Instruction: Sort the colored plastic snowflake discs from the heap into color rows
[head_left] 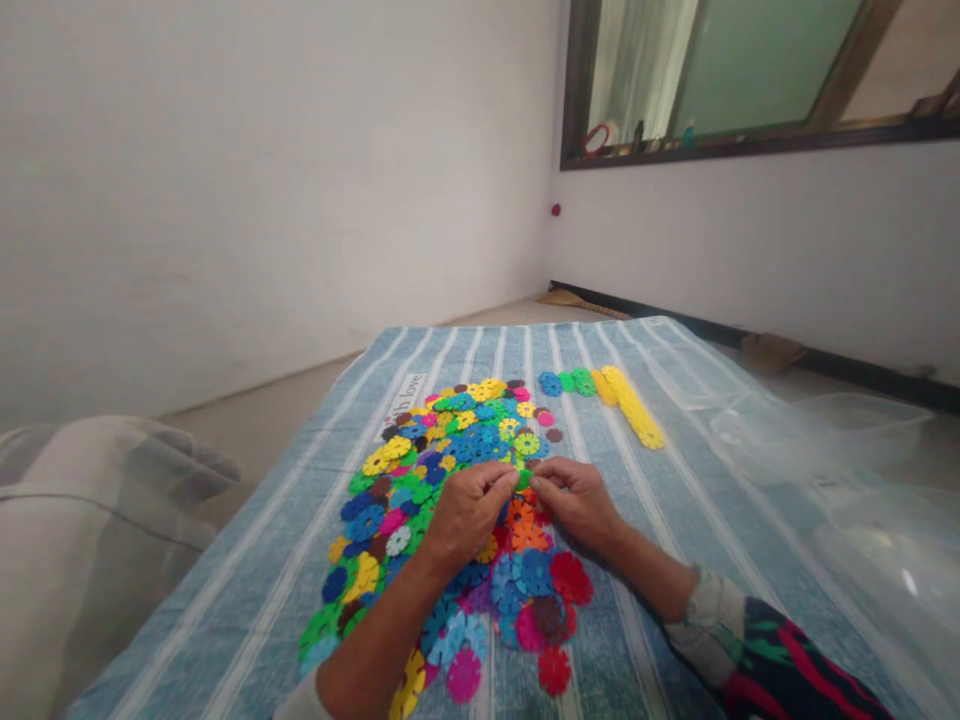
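Observation:
My left hand (466, 512) and my right hand (581, 503) meet above a heap of colourful notched plastic discs (480, 442). Between the fingertips of both hands is a green notched disc (524, 480), each hand pinching it from its own side. The fingers partly cover it, so whether another disc is joined to it cannot be seen. Orange discs (525, 528) lie just below the hands. Red discs (570, 578) are near my right wrist, and a pale disc (398, 541) lies left of my left hand.
Beyond the heap, to the right, lie a yellow row of discs (634, 408) and some green discs (583, 381) and a blue disc (550, 384). Clear plastic containers (847, 430) stand at the right edge. A striped blue cloth (300, 560) covers the table.

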